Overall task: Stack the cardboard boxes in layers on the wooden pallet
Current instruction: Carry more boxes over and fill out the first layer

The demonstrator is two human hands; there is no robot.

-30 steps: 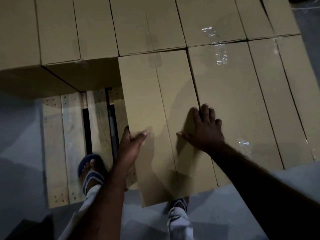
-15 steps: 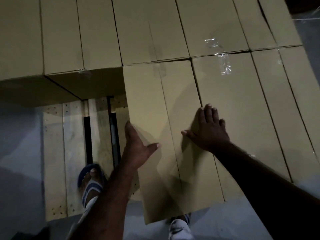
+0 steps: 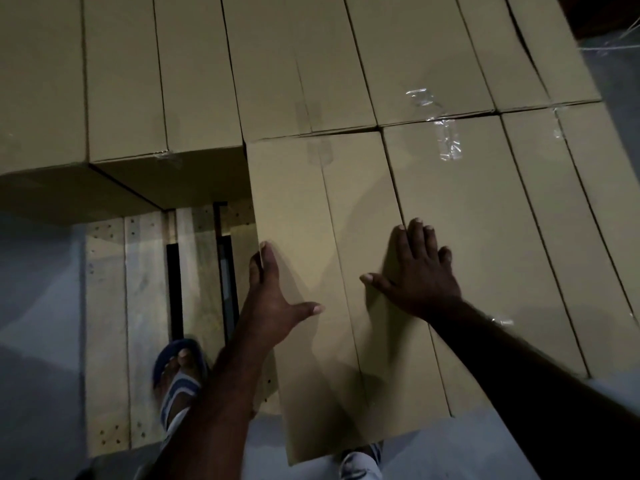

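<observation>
A long cardboard box [image 3: 311,216] lies on the wooden pallet [image 3: 145,306], its far end against the back row of boxes [image 3: 194,81] and its near end overhanging the pallet's front edge. My left hand [image 3: 273,299] lies along the box's left edge, thumb spread across the top, fingers straight down the side. My right hand [image 3: 419,271] rests flat on top, fingers spread over the seam with the neighbouring box [image 3: 485,216] on the right.
Bare pallet slats with dark gaps show left of the box. My sandalled left foot [image 3: 180,372] stands on the pallet; my right foot [image 3: 360,459] peeks out under the box's near end. Grey floor [image 3: 38,323] surrounds the pallet. Loose clear tape [image 3: 446,140] sticks up.
The box has slid further back against the rear row. My left hand has let go of its grip on the edge and now lies flat; my right hand stays flat on top.
</observation>
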